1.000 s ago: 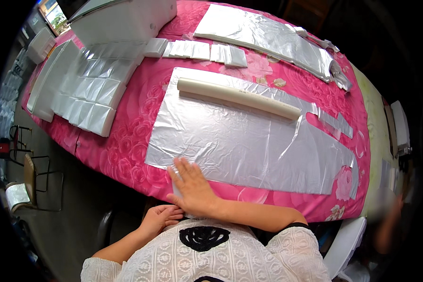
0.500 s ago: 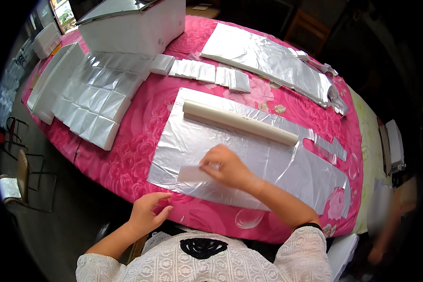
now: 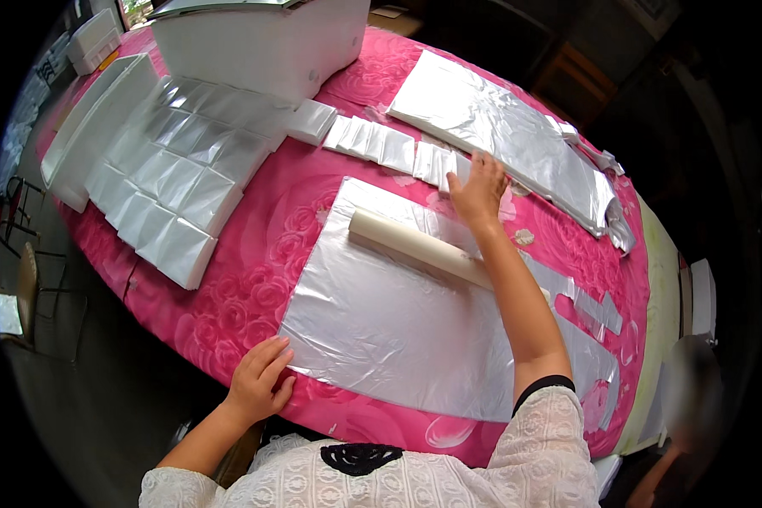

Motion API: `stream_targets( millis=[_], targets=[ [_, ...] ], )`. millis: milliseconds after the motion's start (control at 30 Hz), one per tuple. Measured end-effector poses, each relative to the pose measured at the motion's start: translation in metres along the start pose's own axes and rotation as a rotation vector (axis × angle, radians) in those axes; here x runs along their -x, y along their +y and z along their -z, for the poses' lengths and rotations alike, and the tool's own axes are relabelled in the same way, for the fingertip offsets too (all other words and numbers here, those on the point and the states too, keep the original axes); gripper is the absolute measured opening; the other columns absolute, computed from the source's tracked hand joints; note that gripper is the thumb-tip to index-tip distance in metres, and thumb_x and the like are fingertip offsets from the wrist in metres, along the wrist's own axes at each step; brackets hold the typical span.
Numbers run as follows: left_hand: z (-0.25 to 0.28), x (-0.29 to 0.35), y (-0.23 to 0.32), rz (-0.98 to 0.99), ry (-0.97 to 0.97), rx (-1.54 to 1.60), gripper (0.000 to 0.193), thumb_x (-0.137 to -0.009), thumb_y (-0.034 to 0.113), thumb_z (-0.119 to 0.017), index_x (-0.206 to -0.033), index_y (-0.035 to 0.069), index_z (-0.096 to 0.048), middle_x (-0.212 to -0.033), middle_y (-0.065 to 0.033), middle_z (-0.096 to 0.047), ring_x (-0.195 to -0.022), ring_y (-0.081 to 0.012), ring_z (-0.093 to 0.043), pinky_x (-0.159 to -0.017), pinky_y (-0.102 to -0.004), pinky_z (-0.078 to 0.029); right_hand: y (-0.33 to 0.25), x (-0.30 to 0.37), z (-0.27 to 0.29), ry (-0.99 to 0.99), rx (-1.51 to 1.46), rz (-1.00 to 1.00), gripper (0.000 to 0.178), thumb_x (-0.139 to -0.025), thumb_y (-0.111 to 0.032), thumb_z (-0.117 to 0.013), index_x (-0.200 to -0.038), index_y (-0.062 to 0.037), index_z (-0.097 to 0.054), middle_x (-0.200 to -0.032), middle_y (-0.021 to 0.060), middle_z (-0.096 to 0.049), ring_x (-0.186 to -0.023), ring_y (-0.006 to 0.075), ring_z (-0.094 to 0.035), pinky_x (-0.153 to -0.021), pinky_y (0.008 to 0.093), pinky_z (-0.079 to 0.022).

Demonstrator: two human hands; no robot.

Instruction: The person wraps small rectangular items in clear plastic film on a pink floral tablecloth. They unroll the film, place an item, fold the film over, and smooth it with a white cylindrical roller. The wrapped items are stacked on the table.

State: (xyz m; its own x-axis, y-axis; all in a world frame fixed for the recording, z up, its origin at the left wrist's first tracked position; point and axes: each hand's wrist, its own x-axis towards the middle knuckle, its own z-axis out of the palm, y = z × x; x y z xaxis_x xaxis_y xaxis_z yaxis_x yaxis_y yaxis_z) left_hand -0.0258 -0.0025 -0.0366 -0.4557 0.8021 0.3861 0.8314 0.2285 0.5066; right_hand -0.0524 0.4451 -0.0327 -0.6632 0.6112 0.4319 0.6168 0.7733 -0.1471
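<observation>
A large flat silvery plastic bag (image 3: pixel 398 330) lies on the table in front of me, with a cream tube (image 3: pixel 415 244) across it. At the bag's near-left edge rests my left hand (image 3: pixel 261 377), open, its fingers stretched and its thumb apart. My right hand (image 3: pixel 480 190) reaches over the tube to the right end of a row of small folded plastic packets (image 3: pixel 368 140). Its thumb and fingers are on either side of the last folded packet (image 3: pixel 462 163), which the hand partly covers. My right forearm hides part of the tube and bag.
Many folded packets (image 3: pixel 165 199) lie in rows at the left, beside a white tray (image 3: pixel 93 127). Behind them stands a white foam box (image 3: pixel 258 51). A stack of flat silvery bags (image 3: pixel 491 127) lies at the far right. The tablecloth (image 3: pixel 245 296) is pink and floral.
My right hand has moved from the near part of the bag to the packet row, taking the small folded piece off the bag. My left hand has moved to the bag's edge.
</observation>
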Motion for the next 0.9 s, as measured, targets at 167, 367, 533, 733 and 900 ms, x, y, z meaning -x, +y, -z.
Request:
stream_targets(
  millis=[167, 367, 533, 733, 900],
  targets=[
    [-0.001, -0.003, -0.002, -0.005, -0.006, -0.019, 0.045, -0.068, 0.008, -0.069, -0.110, 0.002, -0.056, -0.119, -0.0155, -0.055, -0.109, -0.0342, -0.053, -0.092, -0.0397, -0.045, -0.038, -0.013, -0.002, -0.299, 0.079, 0.375, 0.081, -0.080, -0.052, -0.057, -0.140, -0.0034, -0.032, -0.146, 0.0179, -0.027, -0.140, 0.0317, -0.009, -0.111, 0.0487, 0.002],
    [-0.001, -0.002, -0.003, -0.018, 0.002, -0.012, 0.043, -0.066, 0.008, -0.069, -0.107, 0.002, -0.059, -0.116, -0.0134, -0.057, -0.108, -0.0305, -0.054, -0.091, -0.0381, -0.047, -0.058, -0.039, -0.032, -0.440, 0.103, 0.395, 0.085, -0.084, -0.061, -0.044, -0.143, -0.0032, -0.025, -0.144, 0.0188, -0.031, -0.140, 0.0316, -0.008, -0.111, 0.0479, 0.006],
    [0.000, -0.003, -0.003, -0.001, 0.004, 0.008, 0.042, -0.066, 0.008, -0.068, -0.107, 0.001, -0.059, -0.116, -0.0135, -0.057, -0.107, -0.0304, -0.055, -0.089, -0.0377, -0.048, -0.082, -0.042, -0.047, -0.403, 0.065, 0.460, 0.083, -0.086, -0.060, -0.040, -0.142, -0.0016, -0.024, -0.145, 0.0189, -0.029, -0.140, 0.0321, -0.008, -0.110, 0.0485, 0.007],
    [-0.002, -0.002, -0.005, -0.004, -0.024, 0.020, 0.044, -0.063, 0.007, -0.069, -0.105, 0.001, -0.059, -0.115, -0.0151, -0.057, -0.106, -0.0326, -0.055, -0.090, -0.0393, -0.047, -0.114, -0.040, -0.057, -0.430, -0.063, 0.311, 0.086, -0.084, -0.061, -0.043, -0.143, -0.0020, -0.021, -0.147, 0.0209, -0.022, -0.140, 0.0337, -0.009, -0.111, 0.0495, 0.003],
    [-0.001, -0.003, -0.005, -0.006, -0.039, 0.006, 0.044, -0.064, 0.008, -0.068, -0.106, 0.002, -0.058, -0.115, -0.0149, -0.056, -0.106, -0.0327, -0.055, -0.090, -0.0399, -0.047, -0.134, -0.032, -0.051, -0.482, -0.123, 0.233, 0.094, -0.081, -0.063, -0.049, -0.144, -0.0027, -0.016, -0.149, 0.0219, -0.016, -0.140, 0.0359, -0.008, -0.111, 0.0511, -0.003]
  ],
)
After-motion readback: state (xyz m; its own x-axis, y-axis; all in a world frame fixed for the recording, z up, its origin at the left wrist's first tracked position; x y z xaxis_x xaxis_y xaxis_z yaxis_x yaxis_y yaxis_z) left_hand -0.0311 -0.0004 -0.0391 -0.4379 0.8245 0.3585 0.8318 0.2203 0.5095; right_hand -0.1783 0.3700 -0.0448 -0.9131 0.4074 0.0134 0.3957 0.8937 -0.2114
